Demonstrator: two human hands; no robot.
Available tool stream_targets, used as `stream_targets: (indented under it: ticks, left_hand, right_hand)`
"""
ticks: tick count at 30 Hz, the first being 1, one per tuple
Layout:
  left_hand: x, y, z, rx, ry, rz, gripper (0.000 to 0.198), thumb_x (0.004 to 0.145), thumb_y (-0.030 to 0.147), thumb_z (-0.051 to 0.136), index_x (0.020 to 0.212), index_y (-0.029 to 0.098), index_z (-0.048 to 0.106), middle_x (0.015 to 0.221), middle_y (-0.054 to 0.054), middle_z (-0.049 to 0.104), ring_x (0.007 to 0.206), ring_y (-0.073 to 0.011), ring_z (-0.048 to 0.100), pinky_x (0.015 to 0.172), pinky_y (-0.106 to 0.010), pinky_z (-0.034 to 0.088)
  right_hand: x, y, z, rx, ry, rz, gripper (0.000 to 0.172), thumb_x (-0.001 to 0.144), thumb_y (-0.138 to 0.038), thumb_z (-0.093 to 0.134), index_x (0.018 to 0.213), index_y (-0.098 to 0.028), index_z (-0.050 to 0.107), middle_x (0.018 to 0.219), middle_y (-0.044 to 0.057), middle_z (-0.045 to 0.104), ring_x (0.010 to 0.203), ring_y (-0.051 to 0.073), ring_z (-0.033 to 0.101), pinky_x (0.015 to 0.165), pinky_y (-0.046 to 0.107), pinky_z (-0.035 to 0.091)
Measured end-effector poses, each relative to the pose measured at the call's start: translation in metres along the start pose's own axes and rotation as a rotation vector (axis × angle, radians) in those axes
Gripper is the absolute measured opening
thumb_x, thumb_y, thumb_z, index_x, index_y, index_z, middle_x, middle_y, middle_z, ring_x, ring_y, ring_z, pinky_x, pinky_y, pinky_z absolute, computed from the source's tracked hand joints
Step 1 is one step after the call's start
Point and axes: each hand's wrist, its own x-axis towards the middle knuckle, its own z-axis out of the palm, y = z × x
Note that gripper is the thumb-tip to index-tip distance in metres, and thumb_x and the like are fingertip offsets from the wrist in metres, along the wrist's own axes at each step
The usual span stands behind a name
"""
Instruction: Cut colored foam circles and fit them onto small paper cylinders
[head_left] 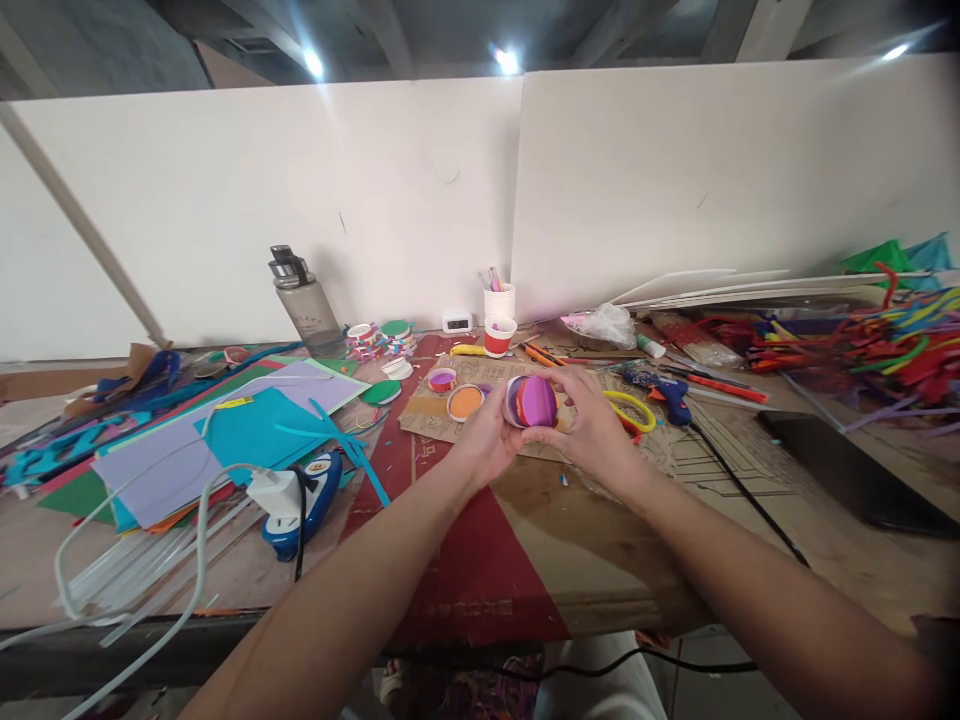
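Over the middle of the table, my left hand (486, 437) is closed around the side of a small round cup (514, 398) with a pale rim. A purple striped disc (538, 402) with a red-orange edge sits against the cup, facing right. My right hand (589, 420) grips this disc, thumb below and fingers above. Whether the disc is joined to the cup cannot be made out. Just left of my hands lie a round piece with an orange face (466, 403) and another with a purple centre (442, 380).
Coloured sheets (165, 455), a blue power strip (315, 510) and a bottle (306, 305) occupy the left. Further right are a yellow ring (634, 408), a blue glue gun (673, 398) with its cable, a black tablet-like slab (855, 470) and piled pipe cleaners (840, 345). White cups (499, 320) stand behind.
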Motion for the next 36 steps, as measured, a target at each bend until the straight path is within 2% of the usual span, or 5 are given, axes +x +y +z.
stream_targets:
  ticks: [4,11,21,27,36]
  left_hand:
    - [-0.003,-0.003,0.002,0.008,-0.04,0.016,0.035,0.094,0.044,0.055,0.103,0.013,0.069,0.101,-0.01,0.072,0.088,-0.0174,0.069,0.074,-0.026,0.056]
    - [-0.007,-0.004,0.005,0.005,-0.078,-0.018,0.04,0.094,0.048,0.054,0.104,0.012,0.069,0.1,-0.012,0.073,0.085,-0.0215,0.071,0.084,-0.037,0.057]
    - [-0.014,-0.004,0.007,0.048,-0.124,0.055,0.035,0.084,0.043,0.069,0.108,0.017,0.067,0.112,-0.009,0.07,0.103,-0.0202,0.065,0.072,-0.024,0.054]
    - [-0.012,-0.005,0.001,0.1,-0.152,0.109,0.037,0.066,0.014,0.08,0.101,0.015,0.067,0.092,-0.005,0.071,0.083,-0.0173,0.066,0.069,-0.024,0.052]
    - [-0.008,0.007,-0.005,-0.036,-0.16,0.076,0.022,0.069,0.017,0.082,0.084,0.013,0.066,0.087,-0.004,0.071,0.076,-0.0121,0.065,0.077,-0.029,0.054]
  right_hand:
    - [0.0,-0.002,0.001,-0.05,0.023,0.006,0.058,0.077,-0.051,0.076,0.125,-0.026,0.056,0.124,0.013,0.057,0.118,0.033,0.052,0.093,0.05,0.049]
    - [-0.002,-0.002,0.003,-0.051,0.025,-0.044,0.058,0.079,-0.053,0.073,0.126,-0.026,0.055,0.123,0.013,0.055,0.118,0.032,0.051,0.095,0.049,0.049]
    - [-0.004,0.001,0.005,-0.11,0.048,-0.086,0.059,0.078,-0.048,0.076,0.129,-0.026,0.054,0.124,0.013,0.052,0.119,0.033,0.05,0.1,0.053,0.045]
    - [-0.004,-0.004,0.005,-0.152,0.04,-0.096,0.063,0.076,-0.05,0.076,0.13,-0.028,0.053,0.125,0.013,0.051,0.122,0.035,0.047,0.105,0.056,0.039]
    - [-0.002,-0.008,-0.003,-0.009,0.084,-0.016,0.044,0.091,-0.047,0.059,0.128,-0.025,0.051,0.121,0.012,0.056,0.114,0.028,0.051,0.093,0.045,0.045]
